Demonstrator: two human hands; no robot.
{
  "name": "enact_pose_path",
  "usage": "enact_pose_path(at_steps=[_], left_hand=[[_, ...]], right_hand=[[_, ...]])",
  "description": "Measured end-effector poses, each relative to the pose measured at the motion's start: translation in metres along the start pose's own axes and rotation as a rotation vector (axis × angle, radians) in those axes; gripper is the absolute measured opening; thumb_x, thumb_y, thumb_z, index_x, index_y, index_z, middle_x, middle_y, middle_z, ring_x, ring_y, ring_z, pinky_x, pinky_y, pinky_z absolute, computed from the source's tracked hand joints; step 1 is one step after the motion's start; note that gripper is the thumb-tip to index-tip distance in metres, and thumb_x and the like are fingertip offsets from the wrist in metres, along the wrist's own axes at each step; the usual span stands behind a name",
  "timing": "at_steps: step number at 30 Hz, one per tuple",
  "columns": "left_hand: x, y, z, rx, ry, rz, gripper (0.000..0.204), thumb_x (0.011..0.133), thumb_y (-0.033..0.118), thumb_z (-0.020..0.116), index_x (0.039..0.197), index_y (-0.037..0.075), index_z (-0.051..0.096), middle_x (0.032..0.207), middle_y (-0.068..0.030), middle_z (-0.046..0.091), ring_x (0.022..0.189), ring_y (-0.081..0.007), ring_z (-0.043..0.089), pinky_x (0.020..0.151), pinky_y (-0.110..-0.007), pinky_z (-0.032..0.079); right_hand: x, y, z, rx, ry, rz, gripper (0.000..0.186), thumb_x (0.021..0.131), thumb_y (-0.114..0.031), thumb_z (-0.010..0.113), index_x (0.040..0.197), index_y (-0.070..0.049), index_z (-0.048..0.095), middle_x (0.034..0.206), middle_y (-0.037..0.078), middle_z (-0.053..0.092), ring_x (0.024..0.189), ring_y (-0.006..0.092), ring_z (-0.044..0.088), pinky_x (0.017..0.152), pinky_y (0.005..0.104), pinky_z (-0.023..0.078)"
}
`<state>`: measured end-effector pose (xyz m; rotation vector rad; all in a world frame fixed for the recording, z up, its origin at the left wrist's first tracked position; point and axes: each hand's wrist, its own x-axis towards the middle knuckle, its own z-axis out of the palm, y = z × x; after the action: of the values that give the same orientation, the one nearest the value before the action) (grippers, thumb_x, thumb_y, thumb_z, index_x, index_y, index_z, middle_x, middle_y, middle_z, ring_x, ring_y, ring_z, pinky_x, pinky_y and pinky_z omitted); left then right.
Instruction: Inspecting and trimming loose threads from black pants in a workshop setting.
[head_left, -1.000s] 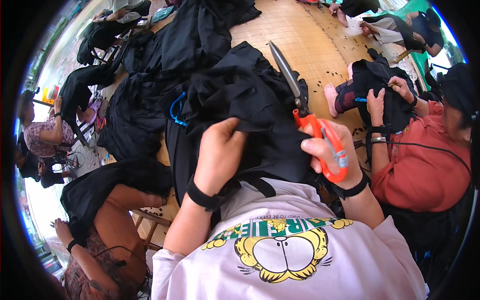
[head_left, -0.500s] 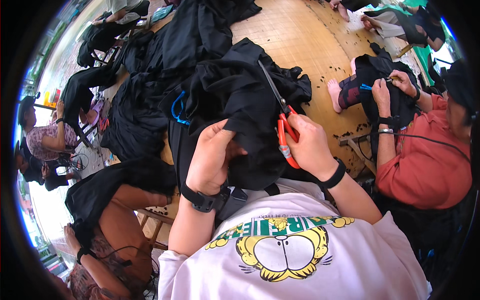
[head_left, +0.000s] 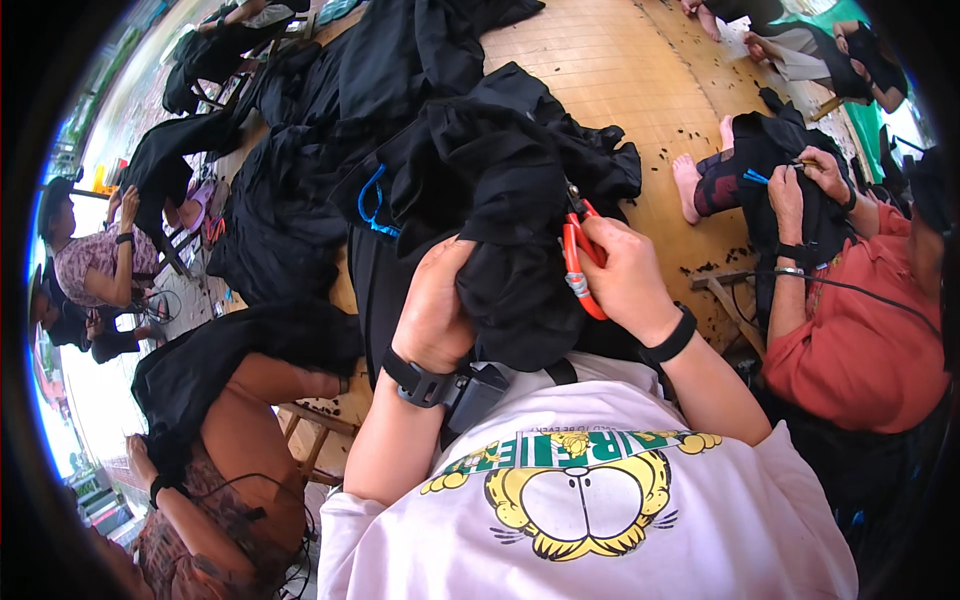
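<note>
From where I stand, the black cloth point(head_left: 510, 265) is bunched in the middle of the frame, over the seated person's lap, and the work sits right there between the two hands. The left hand point(head_left: 435, 305), just left of centre, closes on the near edge of the bundle; its thumb side shows against the fabric, while the other fingers are lost in the folds, so I can't tell how they lie. The right hand point(head_left: 630, 265), right of centre, has its fingers wrapped around the orange-red handles of the scissors point(head_left: 571, 255).

What has just changed is the scissors: a second ago the long blades stood up in plain view, then they lay across the fabric, and now only the handles and pivot show at the cloth's right edge. To my eye, the tool has gone from being held clear to being put to the cloth, though I can't tell whether the blades are spread or cutting. The cloth has also rounded up between the hands. A blue cord point(head_left: 370, 200) lies on the dark fabric at upper left of centre, apart from both hands.
</note>
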<state>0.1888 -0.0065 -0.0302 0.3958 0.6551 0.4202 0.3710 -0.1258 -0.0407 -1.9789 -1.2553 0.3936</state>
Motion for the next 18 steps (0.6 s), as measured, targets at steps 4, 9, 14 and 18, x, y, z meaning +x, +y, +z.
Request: enact_pose_path(at_steps=[4, 9, 14, 18], left_hand=[[-0.002, 0.001, 0.006, 0.044, -0.042, 0.036, 0.026, 0.1, 0.018, 0.055, 0.112, -0.002, 0.065, 0.107, -0.0095, 0.071, 0.094, -0.0178, 0.069, 0.087, -0.03, 0.055], [-0.002, 0.002, 0.013, 0.067, -0.071, 0.018, 0.025, 0.101, 0.018, 0.056, 0.112, -0.002, 0.067, 0.102, -0.0063, 0.072, 0.089, -0.0151, 0.069, 0.084, -0.028, 0.055], [-0.002, 0.002, 0.011, 0.252, -0.072, 0.041, 0.028, 0.102, 0.02, 0.055, 0.118, 0.001, 0.067, 0.098, -0.0027, 0.072, 0.083, -0.0122, 0.067, 0.076, -0.026, 0.055], [-0.008, 0.0, 0.024, 0.603, -0.088, 0.225, 0.029, 0.102, 0.02, 0.056, 0.12, 0.0, 0.065, 0.098, -0.0016, 0.069, 0.08, -0.0107, 0.064, 0.072, -0.025, 0.054]], right_hand=[[-0.005, -0.004, -0.009, 0.077, -0.027, 0.064, 0.016, 0.084, -0.016, 0.072, 0.089, -0.002, 0.065, 0.084, 0.017, 0.065, 0.076, 0.036, 0.065, 0.068, 0.0402, 0.051], [-0.007, -0.012, -0.018, 0.164, -0.004, 0.043, 0.009, 0.086, -0.007, 0.069, 0.09, 0.0, 0.064, 0.082, 0.016, 0.063, 0.071, 0.0325, 0.064, 0.066, 0.0368, 0.05], [-0.009, -0.022, -0.033, 0.472, 0.045, 0.179, 0.016, 0.084, -0.001, 0.072, 0.099, 0.002, 0.067, 0.091, 0.014, 0.068, 0.081, 0.024, 0.07, 0.073, 0.0318, 0.052], [-0.014, -0.033, -0.05, 0.178, 0.093, 0.005, 0.024, 0.082, -0.002, 0.075, 0.106, 0.0, 0.07, 0.096, 0.013, 0.07, 0.086, 0.0213, 0.07, 0.078, 0.0303, 0.053]])
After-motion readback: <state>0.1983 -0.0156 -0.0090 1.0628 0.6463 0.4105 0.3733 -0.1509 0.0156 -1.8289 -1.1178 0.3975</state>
